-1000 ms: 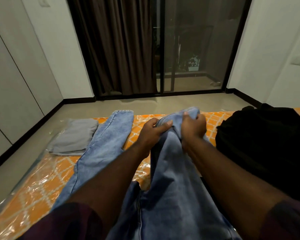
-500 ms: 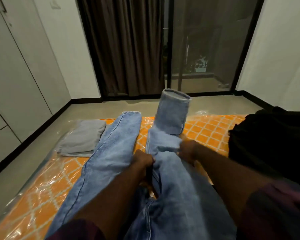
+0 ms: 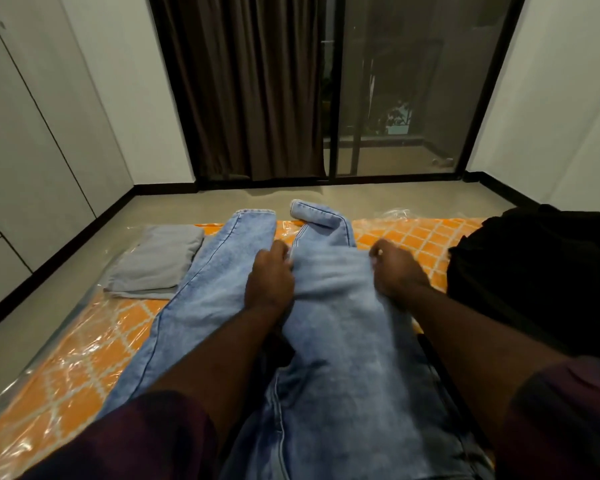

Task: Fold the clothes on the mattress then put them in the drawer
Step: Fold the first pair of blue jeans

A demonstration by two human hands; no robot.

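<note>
Light blue jeans lie lengthwise on the orange patterned mattress, which is wrapped in clear plastic. Both legs stretch away from me; the right leg's hem is curled over at the far edge. My left hand grips the inner edge of the right leg, and my right hand grips its outer edge. A folded grey garment rests at the mattress's far left corner. A heap of black clothing sits on the right.
White wardrobe doors line the left wall. A brown curtain and a dark glass sliding door stand ahead beyond a strip of bare floor. A white wall closes the right side.
The right jeans leg, raised in the air half a second ago, has dropped flat onto the mattress. Both hands have moved forward along that leg, still holding its edges.
</note>
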